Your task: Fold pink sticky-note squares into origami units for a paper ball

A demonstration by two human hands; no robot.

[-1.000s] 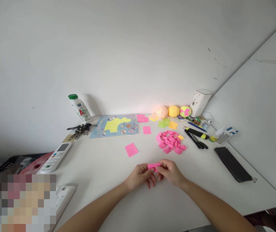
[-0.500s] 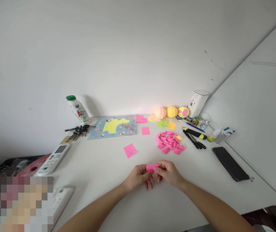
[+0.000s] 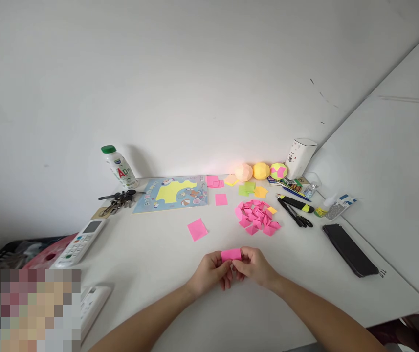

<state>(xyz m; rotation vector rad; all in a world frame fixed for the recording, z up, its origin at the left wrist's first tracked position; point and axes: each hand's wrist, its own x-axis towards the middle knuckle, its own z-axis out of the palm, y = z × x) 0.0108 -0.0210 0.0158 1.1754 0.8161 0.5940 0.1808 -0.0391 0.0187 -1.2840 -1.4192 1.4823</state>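
Observation:
A small pink paper (image 3: 231, 254), folded into a narrow strip, is held between both hands above the table's near part. My left hand (image 3: 211, 274) pinches its left end, thumb along the lower edge. At the right end my right hand (image 3: 255, 268) grips it, with its thumb close to the left thumb. Beyond the hands lies a flat pink square (image 3: 197, 229), and another pink square (image 3: 221, 199) lies farther back. To the right is a pile of folded pink paper pieces (image 3: 256, 216).
Scissors (image 3: 297, 215), a utility knife (image 3: 296, 202) and a black phone (image 3: 350, 249) lie at right. Three faceted paper balls (image 3: 261, 171) sit along the wall. On the left are a bottle (image 3: 121, 168), keys (image 3: 123, 198) and a remote control (image 3: 80, 243).
My right thumb has slid down and left along the pink paper, toward the left thumb. More of the strip's face now shows. The things on the table have not moved.

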